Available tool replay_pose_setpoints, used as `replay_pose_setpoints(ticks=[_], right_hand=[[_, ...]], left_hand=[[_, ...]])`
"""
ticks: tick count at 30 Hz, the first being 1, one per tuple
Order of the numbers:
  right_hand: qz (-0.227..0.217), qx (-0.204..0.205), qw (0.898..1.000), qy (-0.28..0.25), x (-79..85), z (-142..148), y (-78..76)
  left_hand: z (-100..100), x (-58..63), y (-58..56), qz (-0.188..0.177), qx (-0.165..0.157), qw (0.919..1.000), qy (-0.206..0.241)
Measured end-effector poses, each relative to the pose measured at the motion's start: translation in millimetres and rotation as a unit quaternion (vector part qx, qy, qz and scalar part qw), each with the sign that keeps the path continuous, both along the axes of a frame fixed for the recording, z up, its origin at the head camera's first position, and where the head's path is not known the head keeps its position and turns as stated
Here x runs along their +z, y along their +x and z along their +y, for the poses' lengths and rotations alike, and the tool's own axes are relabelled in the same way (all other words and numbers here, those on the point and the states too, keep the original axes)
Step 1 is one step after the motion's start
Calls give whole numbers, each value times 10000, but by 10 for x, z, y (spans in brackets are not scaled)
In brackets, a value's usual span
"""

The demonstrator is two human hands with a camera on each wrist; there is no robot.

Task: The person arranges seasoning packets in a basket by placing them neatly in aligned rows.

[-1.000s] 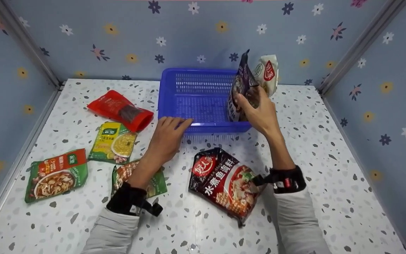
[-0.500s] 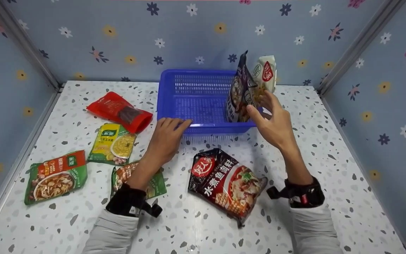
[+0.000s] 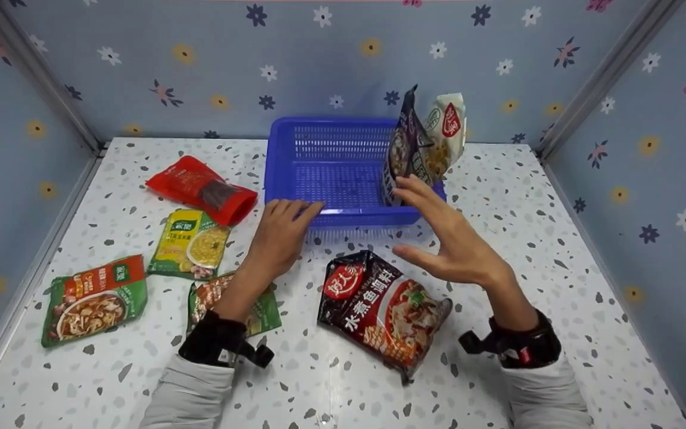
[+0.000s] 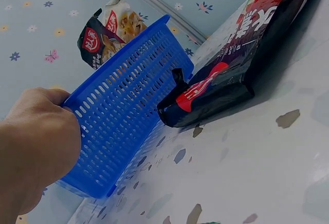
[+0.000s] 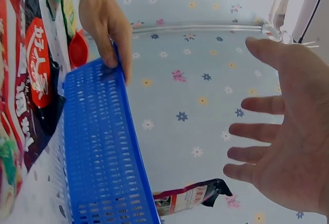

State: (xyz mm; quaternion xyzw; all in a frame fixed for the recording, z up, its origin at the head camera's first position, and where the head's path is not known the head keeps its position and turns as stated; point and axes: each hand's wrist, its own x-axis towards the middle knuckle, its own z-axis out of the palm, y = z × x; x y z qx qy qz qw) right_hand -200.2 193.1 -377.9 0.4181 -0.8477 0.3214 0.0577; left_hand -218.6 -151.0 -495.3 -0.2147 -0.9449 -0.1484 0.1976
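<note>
My left hand (image 3: 280,235) grips the near rim of the blue plastic basket (image 3: 367,217), its thumb outside in the right wrist view. My right hand (image 3: 456,241) holds nothing. Its fingers are spread in front of the basket's near right corner, above the table. Inside the basket's right end stand a dark purple food pouch (image 3: 401,152) and a white pouch (image 3: 447,128), both upright and poking above the rim. Nearest below my right hand lies a black and red seasoning pouch (image 3: 384,310), flat on the table.
Left of the basket lie a red pouch (image 3: 191,182), a yellow soup packet (image 3: 191,241) and a green and red packet (image 3: 96,301). Another green packet (image 3: 265,313) is partly under my left forearm. Flowered walls (image 3: 343,59) enclose the speckled table (image 3: 319,387).
My right hand has let go of the dark purple pouch, which stays upright in the basket. It has drawn back toward me with its fingers spread. My left hand keeps its place.
</note>
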Motion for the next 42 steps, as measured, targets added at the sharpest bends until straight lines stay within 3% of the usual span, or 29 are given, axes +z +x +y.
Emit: replay_pose_setpoints(ticks=[5, 14, 23, 30, 42], right_hand=[[-107, 564, 9973, 464, -89, -66, 93], [-393, 979, 9842, 1420, -292, -237, 173], [-935, 880, 9688, 2119, -542, -301, 95], [-988, 726, 9627, 2412, -753, -314, 28], [-1057, 143, 9538, 2808, -890, -398, 31]], left_hand=[[9, 6, 5, -24, 14, 10000, -9], [11, 16, 30, 45, 59, 10000, -30], [11, 5, 31, 53, 35, 10000, -28], [9, -4, 24, 98, 33, 9999, -32], [6, 8, 20, 166, 0, 9999, 14]])
